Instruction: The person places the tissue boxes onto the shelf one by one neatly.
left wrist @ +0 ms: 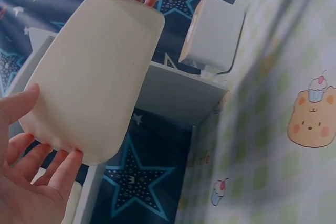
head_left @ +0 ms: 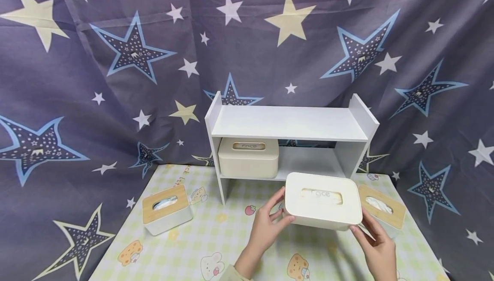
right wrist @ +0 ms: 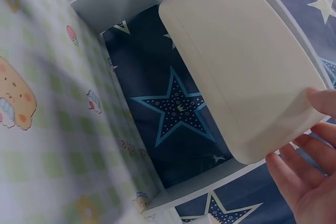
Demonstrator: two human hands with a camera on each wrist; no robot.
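Between both hands, a cream tissue box (head_left: 323, 212) with handwriting in its top slot is held up in front of the white shelf (head_left: 285, 123). My left hand (head_left: 267, 223) grips its left end, thumb on the near side and fingers round the end. At the opposite end my right hand (head_left: 374, 243) grips it the same way. The wrist views show the thumbs and fingertips pressed on the cream walls. A second cream tissue box (head_left: 248, 163) stands on the left of the shelf's lower board, with similar writing in its slot.
A wood-topped tissue box (head_left: 166, 210) stands on the checked tablecloth (head_left: 216, 238) at the left. Another wood-topped box (head_left: 384, 208) is at the right, partly behind the held box and right hand. A star-patterned curtain (head_left: 247, 49) hangs behind.
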